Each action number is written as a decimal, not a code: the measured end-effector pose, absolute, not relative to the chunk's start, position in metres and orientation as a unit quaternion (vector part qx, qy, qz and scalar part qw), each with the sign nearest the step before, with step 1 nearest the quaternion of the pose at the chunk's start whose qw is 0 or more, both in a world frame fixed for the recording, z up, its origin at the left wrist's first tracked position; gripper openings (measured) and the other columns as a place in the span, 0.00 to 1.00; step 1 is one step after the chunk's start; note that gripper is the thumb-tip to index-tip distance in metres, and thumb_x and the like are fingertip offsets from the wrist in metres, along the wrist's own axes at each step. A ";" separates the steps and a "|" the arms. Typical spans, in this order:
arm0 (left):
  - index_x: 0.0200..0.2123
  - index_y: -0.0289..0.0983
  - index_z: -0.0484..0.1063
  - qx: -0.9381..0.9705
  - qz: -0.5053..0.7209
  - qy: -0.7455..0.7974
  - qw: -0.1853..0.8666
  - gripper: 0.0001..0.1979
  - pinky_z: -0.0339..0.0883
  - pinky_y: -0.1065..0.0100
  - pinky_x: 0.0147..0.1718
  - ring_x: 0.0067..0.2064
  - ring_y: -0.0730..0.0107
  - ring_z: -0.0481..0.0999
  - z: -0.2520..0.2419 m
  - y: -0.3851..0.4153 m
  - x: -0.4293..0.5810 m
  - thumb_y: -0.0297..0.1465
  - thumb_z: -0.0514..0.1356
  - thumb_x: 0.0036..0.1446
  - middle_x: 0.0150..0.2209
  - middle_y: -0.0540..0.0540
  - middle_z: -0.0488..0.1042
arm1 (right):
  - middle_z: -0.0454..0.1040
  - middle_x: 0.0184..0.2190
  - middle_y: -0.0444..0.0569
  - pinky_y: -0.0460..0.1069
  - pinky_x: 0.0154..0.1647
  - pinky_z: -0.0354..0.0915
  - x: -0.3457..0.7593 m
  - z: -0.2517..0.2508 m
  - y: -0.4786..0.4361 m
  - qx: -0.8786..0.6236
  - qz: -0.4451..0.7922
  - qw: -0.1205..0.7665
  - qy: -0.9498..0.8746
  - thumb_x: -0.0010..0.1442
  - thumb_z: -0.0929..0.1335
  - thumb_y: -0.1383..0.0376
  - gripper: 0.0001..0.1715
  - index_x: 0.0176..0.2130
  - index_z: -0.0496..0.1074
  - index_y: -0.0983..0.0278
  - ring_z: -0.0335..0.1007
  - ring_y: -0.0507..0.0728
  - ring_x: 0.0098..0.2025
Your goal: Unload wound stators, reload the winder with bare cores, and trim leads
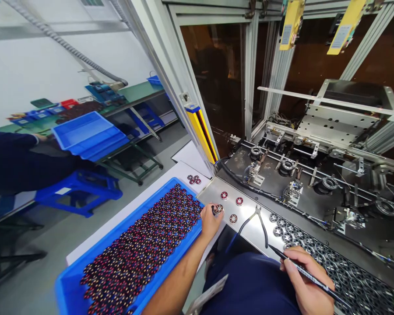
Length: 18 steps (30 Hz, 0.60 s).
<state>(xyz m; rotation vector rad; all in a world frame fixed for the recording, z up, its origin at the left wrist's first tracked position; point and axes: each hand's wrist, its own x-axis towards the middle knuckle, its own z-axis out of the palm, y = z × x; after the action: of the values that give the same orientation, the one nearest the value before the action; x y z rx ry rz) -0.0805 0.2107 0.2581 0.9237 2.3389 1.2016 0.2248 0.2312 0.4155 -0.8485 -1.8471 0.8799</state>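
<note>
My left hand [211, 224] is closed, its fingertips pinching a small round wheel-like motor part [219, 208] with copper-coloured segments, just above the metal ledge. Something small and black shows between those fingers; I cannot make out what. My right hand [307, 275] grips a slim black marker pen [310, 276], its tip pointing up and left. On the ledge near my left hand lie loose round parts, among them a red one [239, 201] and a copper one [233, 218]. Between my hands rests a pair of cutting pliers [256, 216], handles spread towards me.
A long blue tray [180, 249] full of similar parts stands to my left. Several parts [194, 179] sit on the white surface beyond it. Rows of dark metal rings [335, 262] line the ledge at right. Behind stand machine fixtures [287, 166] and a yellow light barrier [202, 135]. A person [26, 162] is at far left.
</note>
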 end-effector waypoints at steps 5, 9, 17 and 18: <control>0.33 0.43 0.54 0.307 0.509 0.766 0.243 0.18 0.62 0.49 0.58 0.54 0.54 0.75 0.293 0.206 -0.085 0.35 0.64 0.49 0.49 0.40 0.77 | 0.77 0.29 0.43 0.44 0.32 0.74 0.226 0.417 0.230 -0.352 0.350 0.450 -0.742 0.64 0.68 0.71 0.10 0.44 0.74 0.59 0.77 0.52 0.28; 0.34 0.43 0.50 0.309 0.572 0.669 0.360 0.24 0.70 0.55 0.49 0.47 0.58 0.80 0.338 0.198 -0.072 0.39 0.67 0.49 0.51 0.39 0.76 | 0.76 0.28 0.43 0.45 0.31 0.73 0.220 0.427 0.231 -0.325 0.375 0.465 -0.733 0.63 0.68 0.74 0.11 0.43 0.74 0.60 0.76 0.52 0.28; 0.36 0.42 0.55 0.238 0.612 0.378 0.653 0.30 0.67 0.68 0.39 0.37 0.69 0.80 0.406 0.184 -0.014 0.33 0.76 0.45 0.42 0.48 0.80 | 0.75 0.31 0.44 0.47 0.33 0.72 0.196 0.448 0.234 -0.253 0.461 0.478 -0.704 0.63 0.67 0.74 0.13 0.44 0.73 0.59 0.75 0.52 0.31; 0.36 0.41 0.55 0.234 0.611 0.359 0.665 0.30 0.66 0.69 0.38 0.37 0.71 0.80 0.408 0.184 -0.010 0.32 0.76 0.44 0.42 0.48 0.80 | 0.75 0.31 0.44 0.46 0.33 0.72 0.194 0.448 0.234 -0.250 0.463 0.475 -0.705 0.62 0.67 0.74 0.13 0.44 0.73 0.59 0.75 0.52 0.31</control>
<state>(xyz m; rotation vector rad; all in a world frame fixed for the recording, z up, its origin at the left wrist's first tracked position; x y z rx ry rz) -0.0096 0.1841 0.4084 0.5281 0.8103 1.3807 0.1944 0.2337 0.4484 -0.6117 -1.7228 1.1328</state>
